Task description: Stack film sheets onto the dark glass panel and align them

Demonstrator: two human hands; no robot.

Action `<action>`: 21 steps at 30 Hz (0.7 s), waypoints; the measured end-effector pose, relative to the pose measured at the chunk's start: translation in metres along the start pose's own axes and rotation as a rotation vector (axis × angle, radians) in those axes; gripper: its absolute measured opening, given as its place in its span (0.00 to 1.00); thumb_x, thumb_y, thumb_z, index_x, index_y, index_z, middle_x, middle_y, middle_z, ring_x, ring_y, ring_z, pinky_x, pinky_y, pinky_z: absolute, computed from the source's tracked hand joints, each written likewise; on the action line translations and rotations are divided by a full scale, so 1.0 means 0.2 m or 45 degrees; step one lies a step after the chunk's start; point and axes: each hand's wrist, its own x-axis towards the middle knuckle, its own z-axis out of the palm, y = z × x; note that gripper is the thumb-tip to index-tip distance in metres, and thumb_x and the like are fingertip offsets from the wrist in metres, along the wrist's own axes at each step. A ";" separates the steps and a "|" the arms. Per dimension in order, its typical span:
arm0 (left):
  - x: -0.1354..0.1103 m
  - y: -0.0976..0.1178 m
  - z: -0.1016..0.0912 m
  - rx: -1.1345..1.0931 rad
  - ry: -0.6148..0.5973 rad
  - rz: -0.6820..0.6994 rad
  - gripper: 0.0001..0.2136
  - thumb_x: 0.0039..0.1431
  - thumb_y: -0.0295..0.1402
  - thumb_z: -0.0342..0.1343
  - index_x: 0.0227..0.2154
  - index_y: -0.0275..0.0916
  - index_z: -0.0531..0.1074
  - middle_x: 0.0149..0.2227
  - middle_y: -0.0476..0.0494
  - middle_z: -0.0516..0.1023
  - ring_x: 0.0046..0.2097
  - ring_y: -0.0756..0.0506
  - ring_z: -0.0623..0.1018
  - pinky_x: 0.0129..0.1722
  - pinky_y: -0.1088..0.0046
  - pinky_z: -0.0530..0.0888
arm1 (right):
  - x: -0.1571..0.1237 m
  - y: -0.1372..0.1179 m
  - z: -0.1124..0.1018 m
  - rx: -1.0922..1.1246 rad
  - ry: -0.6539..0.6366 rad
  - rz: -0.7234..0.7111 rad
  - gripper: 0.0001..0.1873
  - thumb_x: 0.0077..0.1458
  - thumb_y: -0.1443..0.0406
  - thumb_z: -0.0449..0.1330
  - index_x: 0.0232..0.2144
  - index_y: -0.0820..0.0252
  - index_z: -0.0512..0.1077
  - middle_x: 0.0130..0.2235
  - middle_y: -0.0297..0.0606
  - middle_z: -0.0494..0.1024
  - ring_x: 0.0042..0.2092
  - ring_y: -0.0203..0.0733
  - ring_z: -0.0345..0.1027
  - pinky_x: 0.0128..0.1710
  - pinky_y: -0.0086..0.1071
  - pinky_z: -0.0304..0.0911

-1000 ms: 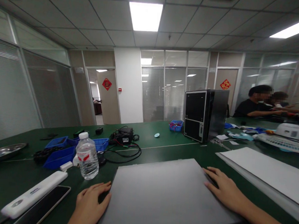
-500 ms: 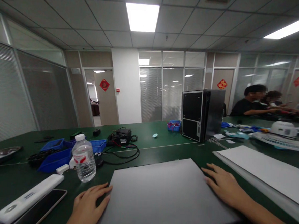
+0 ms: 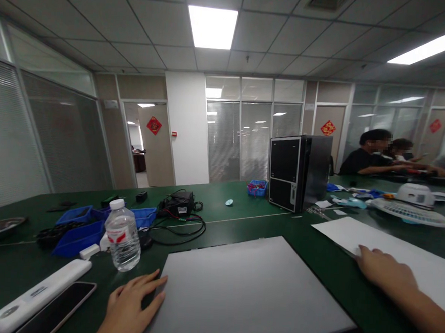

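While the left hand [image 3: 131, 304], thumb and fingers parted, touches the left edge of a flat grey panel [image 3: 252, 291] at six o'clock in the head view, the right hand [image 3: 387, 269] curls at a white sheet [image 3: 423, 264] at four; I cannot tell whether it grips. A water bottle [image 3: 122, 238] stands at eight.

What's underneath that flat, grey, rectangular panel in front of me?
The dark green tabletop shows around the flat, grey, rectangular panel, with your left hand at its left edge. What lies directly beneath is covered, so I can't tell.
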 end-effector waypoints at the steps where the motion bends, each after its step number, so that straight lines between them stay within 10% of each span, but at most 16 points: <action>1: 0.00 0.00 0.00 0.001 -0.013 0.004 0.20 0.62 0.46 0.49 0.55 0.60 0.74 0.64 0.51 0.71 0.66 0.36 0.68 0.61 0.47 0.60 | -0.01 -0.02 0.00 -0.019 -0.031 -0.033 0.19 0.59 0.62 0.50 0.39 0.65 0.79 0.45 0.67 0.78 0.47 0.65 0.74 0.42 0.54 0.64; 11: 0.00 0.00 0.00 -0.001 -0.027 -0.005 0.20 0.62 0.45 0.49 0.55 0.60 0.74 0.64 0.54 0.71 0.66 0.36 0.68 0.61 0.48 0.59 | -0.15 -0.36 -0.18 -0.104 -0.077 -0.336 0.17 0.62 0.60 0.48 0.40 0.60 0.74 0.38 0.50 0.79 0.40 0.56 0.74 0.34 0.42 0.61; 21: 0.00 0.00 0.02 0.015 0.026 -0.001 0.19 0.61 0.43 0.51 0.53 0.60 0.76 0.63 0.53 0.74 0.65 0.37 0.69 0.61 0.49 0.60 | -0.68 -0.89 -0.29 0.174 -0.370 -1.202 0.19 0.66 0.52 0.47 0.37 0.53 0.73 0.37 0.39 0.77 0.40 0.48 0.71 0.41 0.44 0.62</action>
